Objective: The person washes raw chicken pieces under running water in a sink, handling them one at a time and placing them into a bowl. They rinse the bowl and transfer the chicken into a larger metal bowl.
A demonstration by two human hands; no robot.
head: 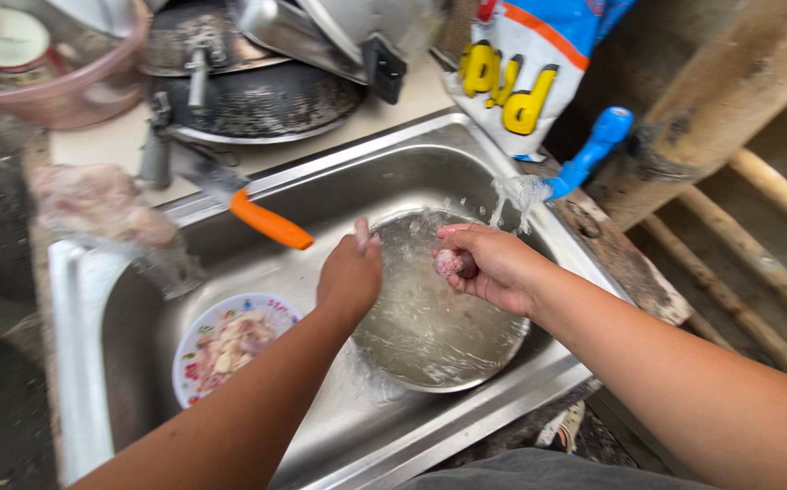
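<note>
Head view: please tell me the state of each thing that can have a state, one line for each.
Blue tap: open, water running.
Metal bowl: in the sink, holding water.
Sink: wet.
Right hand: closed on a pinkish piece of meat, over the bowl.
Left hand: over the bowl's edge, holding nothing I can see.
Patterned plate: holding food pieces.
Orange-handled knife: lying on the sink's rim.

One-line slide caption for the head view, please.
Right hand holds a small pink meat piece above a round steel bowl under the blue tap; left hand alongside.

White, blue, orange and yellow bag (525, 68), seemingly upright behind the sink (412, 163).
</note>
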